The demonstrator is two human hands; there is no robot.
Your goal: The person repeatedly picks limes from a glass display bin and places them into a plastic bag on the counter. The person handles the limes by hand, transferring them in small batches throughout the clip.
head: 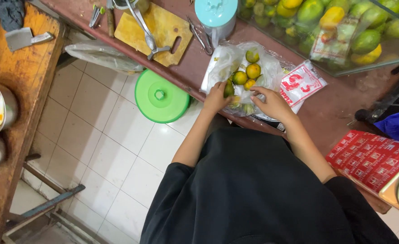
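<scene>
Your left hand [216, 98] has its fingers wrapped round a green citrus fruit [229, 89] at the mouth of the clear plastic bag [222, 61] on the reddish surface [330, 108]; your right hand [273, 103] has its fingers pressed on the bag's edge; more small citrus [252, 70] sits inside, green bucket lid [160, 96] just left

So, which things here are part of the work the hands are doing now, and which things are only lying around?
In use:
- left hand, holding one green citrus fruit
- right hand, on the clear plastic bag of small citrus fruits

Lying about:
- wooden cutting board
- metal squeezer
- cleaver
- green lid
- red cartons
</scene>
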